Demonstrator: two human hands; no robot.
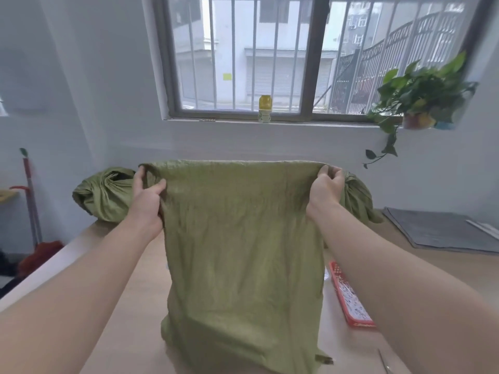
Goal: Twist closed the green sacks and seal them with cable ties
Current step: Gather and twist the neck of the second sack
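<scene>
A green woven sack [243, 252] stands upright on the table, its mouth stretched flat and wide at the top. My left hand [148, 197] grips the sack's upper left corner and my right hand [326, 191] grips its upper right corner. Behind it on the left lies a second green sack [104, 194] with its neck bunched together. Part of a third green sack [357, 199] shows behind my right hand, mostly hidden. I can make out no cable tie.
The wooden table [421, 265] carries a red basket [348, 298] on the right, a grey mat [442, 229] at the far right and scissors [384, 363] near the front edge. A potted plant [421, 98] and a yellow jar [265, 109] sit on the windowsill. A mop [33, 211] leans at the left wall.
</scene>
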